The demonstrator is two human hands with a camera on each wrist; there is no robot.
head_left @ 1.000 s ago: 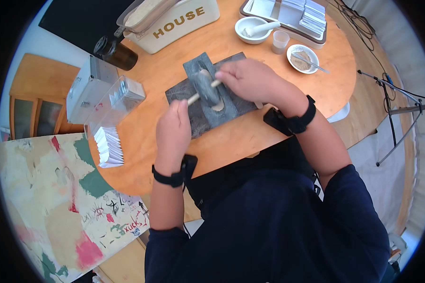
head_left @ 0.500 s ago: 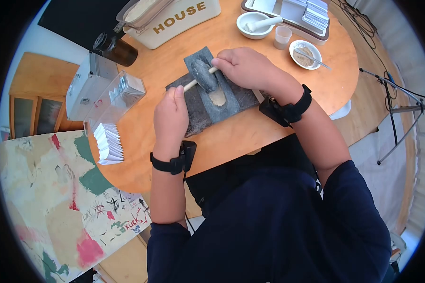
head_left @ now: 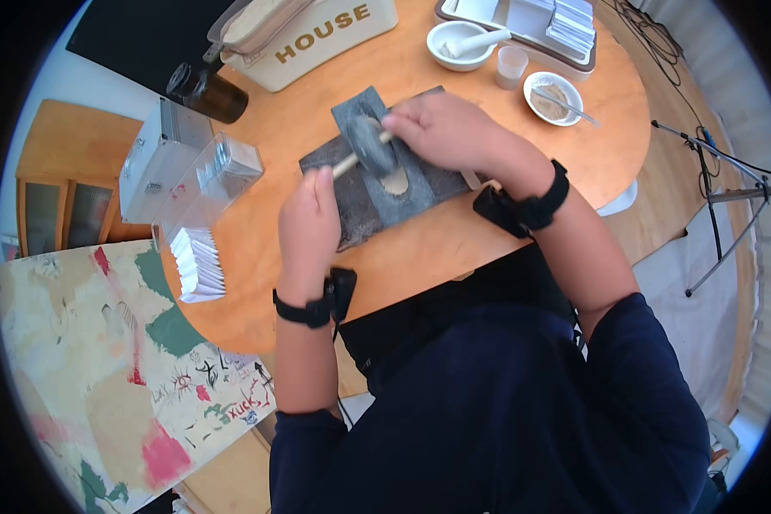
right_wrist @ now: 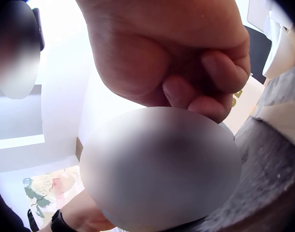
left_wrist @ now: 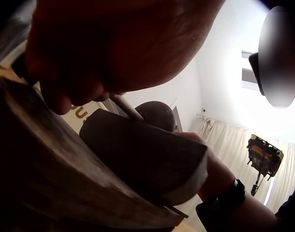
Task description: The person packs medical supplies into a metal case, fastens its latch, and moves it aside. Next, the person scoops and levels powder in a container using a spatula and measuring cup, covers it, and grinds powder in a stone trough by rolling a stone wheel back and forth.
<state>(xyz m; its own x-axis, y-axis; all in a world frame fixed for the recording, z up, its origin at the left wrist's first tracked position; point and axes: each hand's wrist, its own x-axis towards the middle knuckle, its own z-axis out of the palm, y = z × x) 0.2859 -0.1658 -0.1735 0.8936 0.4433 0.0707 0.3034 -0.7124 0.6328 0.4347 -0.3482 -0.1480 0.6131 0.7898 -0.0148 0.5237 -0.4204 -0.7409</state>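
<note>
A grey stone grinding wheel point(head_left: 372, 150) stands on edge in the hollow of a long stone trough point(head_left: 393, 208). Pale powder point(head_left: 395, 183) shows in the hollow at the near side of the wheel. Through the wheel runs a light wooden axle point(head_left: 344, 166). My left hand point(head_left: 308, 224) grips its left end, while my right hand point(head_left: 450, 130) holds the right end, fingers curled around it. In the left wrist view the wheel point(left_wrist: 159, 115) rises behind the trough's side point(left_wrist: 142, 157). A blurred oval hides the wheel in the right wrist view, below my curled right hand point(right_wrist: 171, 53).
Under the trough lies a dark slab point(head_left: 355, 224). Toward the back right are a mortar with a pestle point(head_left: 480, 43), a plastic cup point(head_left: 511, 67) and a bowl of powder point(head_left: 550, 101). Folded papers point(head_left: 199, 267), a clear box point(head_left: 210, 184) and a dark jar point(head_left: 210, 96) stand at left.
Both hands rolled the wheel away from the body along the trough, uncovering powder at the near end, then brought it slightly back. Each hand keeps its grip on the axle.
</note>
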